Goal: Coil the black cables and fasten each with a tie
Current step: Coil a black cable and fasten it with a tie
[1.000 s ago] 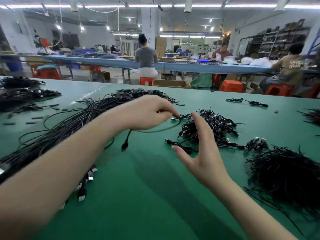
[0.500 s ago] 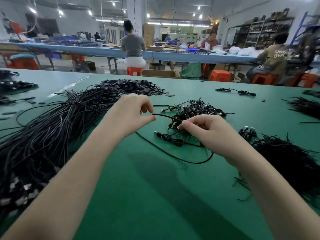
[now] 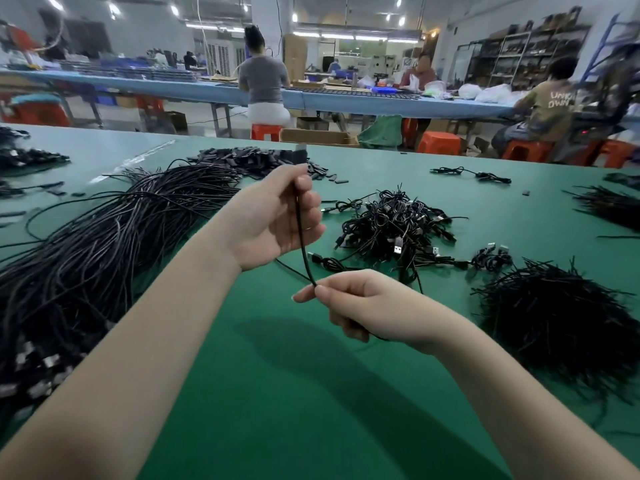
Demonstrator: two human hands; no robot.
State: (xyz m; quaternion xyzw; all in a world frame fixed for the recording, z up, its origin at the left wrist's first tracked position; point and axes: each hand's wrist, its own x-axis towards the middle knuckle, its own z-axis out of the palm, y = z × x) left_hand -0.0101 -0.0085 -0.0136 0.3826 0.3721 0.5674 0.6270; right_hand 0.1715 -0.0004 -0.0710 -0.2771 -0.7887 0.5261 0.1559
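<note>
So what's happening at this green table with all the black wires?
A person is coiling a thin black cable. The left hand grips it upright, plug end on top, while the right hand pinches it lower down. Uncoiled black cables lie heaped to the left, finished tied bundles sit ahead, and a pile of black ties waits on the right.

The head camera is looking forward and down across the green table [image 3: 311, 393], sitting close above it.
</note>
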